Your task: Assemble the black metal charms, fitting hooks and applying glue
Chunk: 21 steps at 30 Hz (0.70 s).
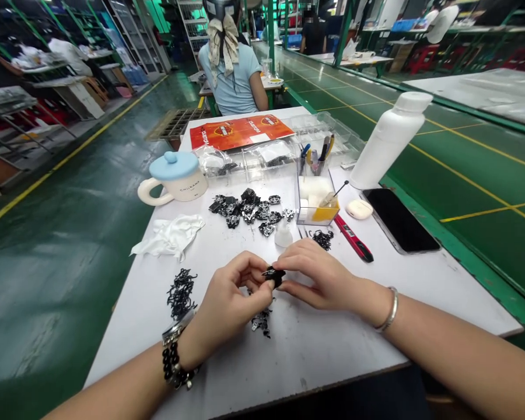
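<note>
A small black part (275, 276) is held between both hands over the white table (332, 350). My left hand (236, 291) pinches its left side with thumb and fingers. From the right, the fingertips and thumb of my right hand (319, 274) close on the same part. Small metallic and black pieces (261, 321) lie beneath and beside my left hand. Left of that hand is a pile of black curved pieces (182, 293). Beyond the hands, a heap of black and silver parts (249, 207) is spread out, with a small translucent bottle (283, 235) near it.
Around the table stand a lidded mug (177, 178), crumpled tissue (170, 236), a clear organizer (317, 198), a red cutter (354, 238), a phone (400, 220) and a white bottle (389, 140). Orange packaging (240, 133) lies behind. A person (234, 73) sits ahead.
</note>
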Each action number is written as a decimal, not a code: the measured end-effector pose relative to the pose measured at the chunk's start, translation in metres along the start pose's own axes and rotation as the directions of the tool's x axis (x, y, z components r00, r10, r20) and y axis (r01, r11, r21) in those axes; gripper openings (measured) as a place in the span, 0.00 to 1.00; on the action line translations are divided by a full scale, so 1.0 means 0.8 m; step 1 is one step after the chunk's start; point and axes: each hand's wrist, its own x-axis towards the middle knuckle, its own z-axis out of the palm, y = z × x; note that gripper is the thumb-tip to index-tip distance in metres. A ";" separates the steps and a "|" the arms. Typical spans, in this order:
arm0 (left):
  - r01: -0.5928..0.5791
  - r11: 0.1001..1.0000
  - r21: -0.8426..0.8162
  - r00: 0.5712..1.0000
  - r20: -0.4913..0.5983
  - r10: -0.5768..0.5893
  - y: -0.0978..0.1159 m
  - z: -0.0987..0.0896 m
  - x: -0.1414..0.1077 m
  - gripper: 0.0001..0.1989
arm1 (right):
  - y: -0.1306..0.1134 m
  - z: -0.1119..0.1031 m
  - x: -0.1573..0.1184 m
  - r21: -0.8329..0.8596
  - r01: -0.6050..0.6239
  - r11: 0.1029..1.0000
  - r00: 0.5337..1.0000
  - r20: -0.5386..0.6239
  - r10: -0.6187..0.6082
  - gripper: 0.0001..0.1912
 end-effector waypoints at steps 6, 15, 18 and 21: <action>-0.108 0.993 0.040 0.994 -0.023 0.109 -0.004 0.003 -0.003 0.04 | -0.003 -0.001 -0.001 -0.004 0.029 1.000 0.999 -0.019 -0.029 0.14; -0.226 0.974 -0.013 0.973 -0.042 0.226 -0.008 0.003 -0.004 0.08 | -0.008 -0.004 -0.001 -0.031 0.048 0.998 0.998 -0.034 -0.049 0.14; -0.029 0.971 -0.237 0.999 0.035 0.039 -0.005 0.004 0.000 0.05 | -0.008 -0.005 -0.001 -0.035 0.051 0.998 0.998 -0.031 -0.052 0.15; 0.214 0.848 -0.484 0.971 0.203 -0.130 -0.003 0.005 0.004 0.05 | -0.008 -0.006 -0.001 -0.013 0.042 0.999 0.999 -0.027 -0.043 0.15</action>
